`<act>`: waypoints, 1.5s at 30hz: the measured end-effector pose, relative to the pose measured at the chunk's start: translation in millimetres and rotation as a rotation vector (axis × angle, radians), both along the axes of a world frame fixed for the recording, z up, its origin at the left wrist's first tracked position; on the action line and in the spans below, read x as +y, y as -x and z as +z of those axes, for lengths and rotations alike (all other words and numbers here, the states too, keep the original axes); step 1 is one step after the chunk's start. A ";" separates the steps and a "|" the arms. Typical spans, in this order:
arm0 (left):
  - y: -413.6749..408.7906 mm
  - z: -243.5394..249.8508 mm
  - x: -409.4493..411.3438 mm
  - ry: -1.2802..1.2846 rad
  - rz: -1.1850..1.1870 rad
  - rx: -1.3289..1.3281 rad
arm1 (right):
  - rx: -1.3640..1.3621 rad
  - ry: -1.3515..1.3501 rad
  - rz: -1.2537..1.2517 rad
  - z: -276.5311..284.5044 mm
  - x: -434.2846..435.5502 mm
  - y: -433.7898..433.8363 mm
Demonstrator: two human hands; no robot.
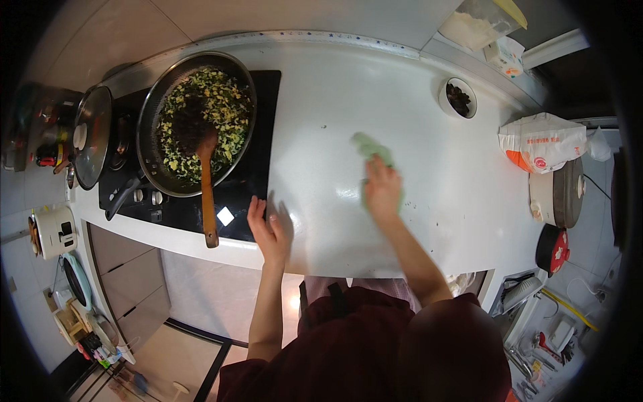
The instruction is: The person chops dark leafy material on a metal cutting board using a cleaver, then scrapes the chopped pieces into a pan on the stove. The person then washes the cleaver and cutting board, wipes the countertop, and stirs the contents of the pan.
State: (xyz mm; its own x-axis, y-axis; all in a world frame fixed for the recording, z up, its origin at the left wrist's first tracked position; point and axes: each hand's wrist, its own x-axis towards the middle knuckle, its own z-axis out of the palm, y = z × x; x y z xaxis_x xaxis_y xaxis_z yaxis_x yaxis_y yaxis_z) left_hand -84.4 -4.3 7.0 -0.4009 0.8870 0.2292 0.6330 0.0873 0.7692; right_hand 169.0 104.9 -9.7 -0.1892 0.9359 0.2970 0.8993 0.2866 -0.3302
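Observation:
My right hand point(383, 193) presses a green cloth point(371, 145) flat on the white countertop point(326, 90); hand and cloth are slightly blurred. Small dark crumbs lie on the counter near them. My left hand point(269, 233) rests at the right edge of the black cooktop point(266, 120), fingers loosely bent, with nothing seen in it. Left of it a large frying pan point(252, 128) stands on the cooktop, holding chopped greens, yellow egg-like bits and a dark heap. A wooden spatula point(207, 196) leans in the pan, its handle over the rim towards me.
A white bowl point(472, 114) of dark pieces stands at the back right. Further right are a white bag point(545, 143), a lidded cooker point(557, 196) and a red-lidded pot point(552, 251). A glass lid point(94, 138) stands left of the pan, whose black handle point(120, 201) points to the front left.

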 end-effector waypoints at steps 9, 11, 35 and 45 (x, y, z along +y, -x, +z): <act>33.7 -19.2 66.5 0.044 -0.063 0.223 | 0.504 -0.137 0.261 116.3 151.4 53.5; 38.6 -28.0 66.6 0.011 -0.060 0.208 | 0.440 -0.181 0.445 110.8 208.8 105.9; 33.5 -27.0 70.8 -0.010 -0.109 0.343 | -0.029 0.219 -0.406 60.5 73.4 -3.6; 39.3 -33.3 66.4 -0.064 -0.177 0.386 | 0.081 -0.108 -0.057 -36.0 87.0 189.7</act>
State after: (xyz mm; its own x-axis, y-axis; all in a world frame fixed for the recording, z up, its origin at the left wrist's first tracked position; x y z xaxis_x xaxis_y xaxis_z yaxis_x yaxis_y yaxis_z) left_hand -123.7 62.1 -26.3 -0.1181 0.9134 0.3896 0.8767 -0.0884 0.4729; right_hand -20.7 191.9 -45.7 -0.1077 0.9061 0.4091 0.8871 0.2734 -0.3720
